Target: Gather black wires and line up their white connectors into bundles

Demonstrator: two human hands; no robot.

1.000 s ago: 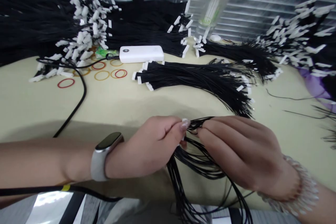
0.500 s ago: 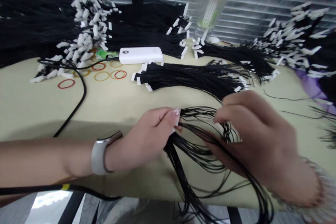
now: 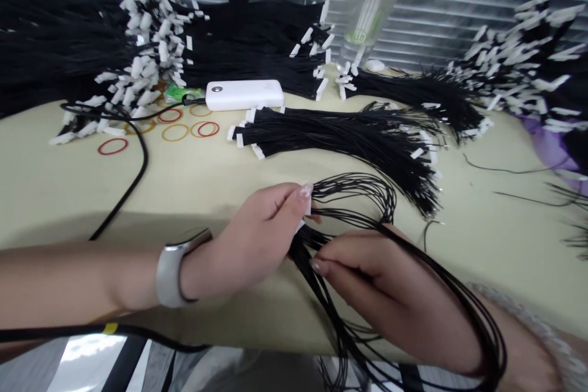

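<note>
My left hand pinches a bunch of thin black wires by its white connector ends, thumb on top. From there the wires fan out to the right in loops, and some hang past the table's front edge. Close beside it, my right hand has thumb and fingers closed around part of the same wires, just below the connectors. One loop of wires drapes over the back of my right hand and wrist. The fingertips under the wires are partly hidden.
A bundle of black wires with white connectors lies just behind my hands. Rubber bands, a white power bank with its black cable, and a clear bottle sit farther back. Piles of wires line the back.
My right hand has moved left and down from the outer wire loops to near the left hand, closing on wires there. A loop now lies over it. My left hand keeps its hold.
</note>
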